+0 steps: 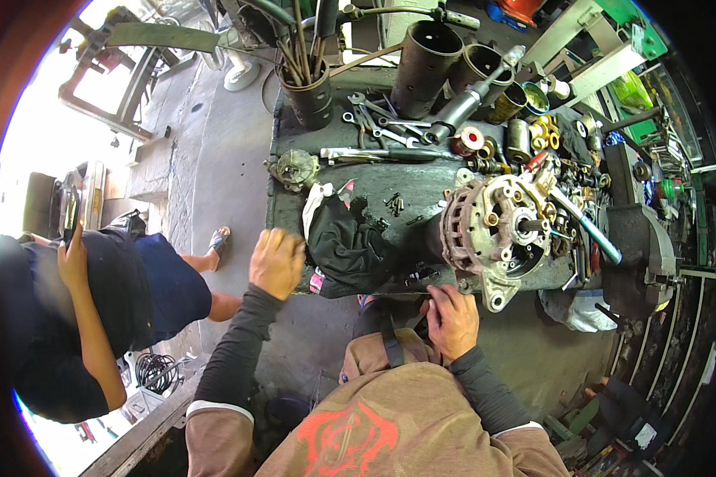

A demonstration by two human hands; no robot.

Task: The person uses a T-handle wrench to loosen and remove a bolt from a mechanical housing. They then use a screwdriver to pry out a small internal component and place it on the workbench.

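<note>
My left hand (pixel 278 263) is curled, with its knuckles up, beside a black cloth (pixel 344 242) with pink and white patches. Its fingertips and palm are hidden. At the bench's front edge my right hand (pixel 453 319) rests with fingers bent but apart, and I see nothing held in it. Small dark parts (pixel 422 274) lie just past its fingertips. To the right of that hand stands an alternator (pixel 497 230), its open end showing a shaft and bearing. Several small screws (pixel 394 203) are on the bench behind the cloth.
Wrenches (pixel 382 123), a silver air ratchet (pixel 461 111) and metal cans (pixel 426 67) crowd the bench's back. A round metal housing (pixel 294 169) sits at the left edge. A bench vise (pixel 640 254) is at right. Another person (pixel 79 318) stands at left.
</note>
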